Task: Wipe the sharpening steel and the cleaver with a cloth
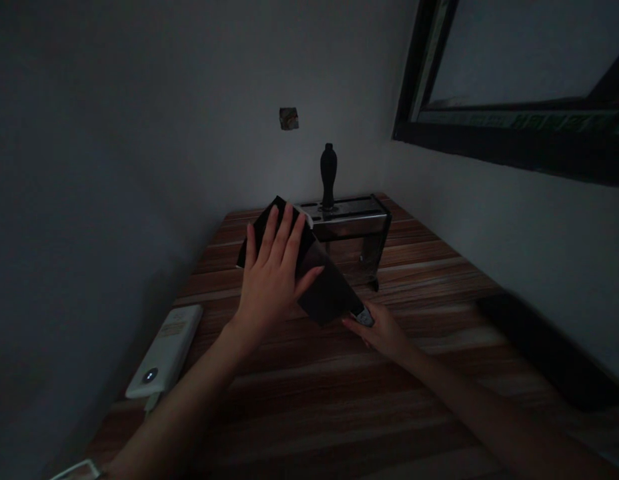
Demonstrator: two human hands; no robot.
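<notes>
My right hand [382, 330] is closed around the handle of a cleaver, whose wide dark blade [329, 283] points up and to the left. Flat against a black sheet or sleeve [260, 228] at the blade's far end lies my left hand [272, 267], fingers spread. How far the blade runs under the black piece is hidden by that hand. Just behind, a metal frame device [354, 208] with an upright black handle [328, 173] stands on the wood-patterned table [289, 400]. A small white edge [307, 217] shows beyond my left fingertips.
A white power bank [167, 350] with a cable plugged in lies at the left table edge. Along the right side rests a long black object [549, 347]. Walls [189, 120] close in the back and sides; a dark-framed window [514, 60] is upper right.
</notes>
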